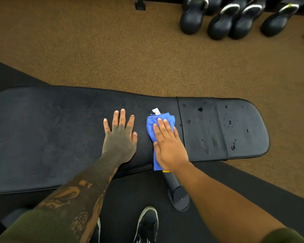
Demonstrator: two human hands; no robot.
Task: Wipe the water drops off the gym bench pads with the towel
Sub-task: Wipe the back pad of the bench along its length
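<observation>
A black gym bench lies across the view, with a long pad (51,130) on the left and a short pad (223,127) on the right. Water drops (200,109) dot the short pad. A folded blue towel (152,126) with a white tag rests on the long pad, close to the seam between the pads. My right hand (168,146) presses flat on the towel, fingers together. My left hand (119,137) lies flat on the long pad just left of the towel, fingers spread, holding nothing.
Several black kettlebells (221,23) stand on the brown floor at the far right. A dark bench leg (177,195) sticks out under my right forearm. My black shoe (147,223) stands on the dark mat below the bench.
</observation>
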